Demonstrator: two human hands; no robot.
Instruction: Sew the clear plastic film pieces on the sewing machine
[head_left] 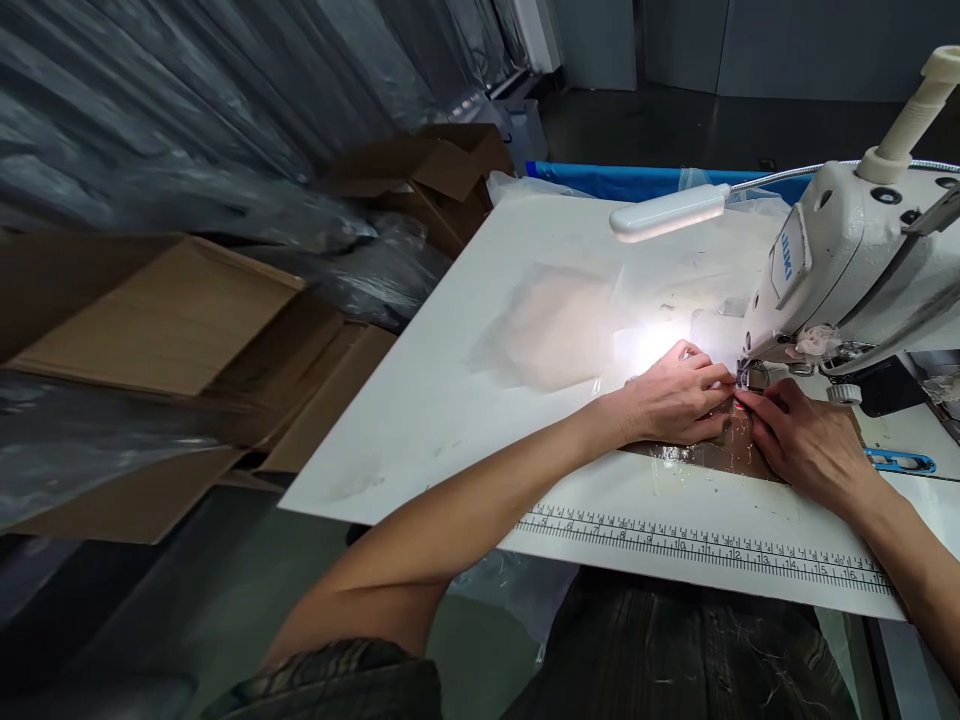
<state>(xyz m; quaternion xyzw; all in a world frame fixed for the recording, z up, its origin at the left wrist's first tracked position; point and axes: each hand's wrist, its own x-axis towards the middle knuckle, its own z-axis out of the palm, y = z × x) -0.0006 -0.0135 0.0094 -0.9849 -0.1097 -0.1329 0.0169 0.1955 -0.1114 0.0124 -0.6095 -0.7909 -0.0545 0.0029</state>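
A white sewing machine [832,240] stands on the right of the white table, its needle and presser foot [750,375] low over the work surface. My left hand [682,392] is just left of the foot, fingers bent and close together, tips down at the needle area. From the right, my right hand [806,430] reaches to the same spot with thumb and forefinger pinched. What the fingertips hold there is small and mostly hidden; a bit of red shows between the hands. Beneath both hands lies a shiny brown sheet [697,458].
A lit lamp [667,213] hangs over the white table [450,420]. Along the front edge runs a printed ruler [705,548]. Blue thread snips [900,461] lie right of my right hand. Open cardboard boxes [157,310] and clear plastic are at the left.
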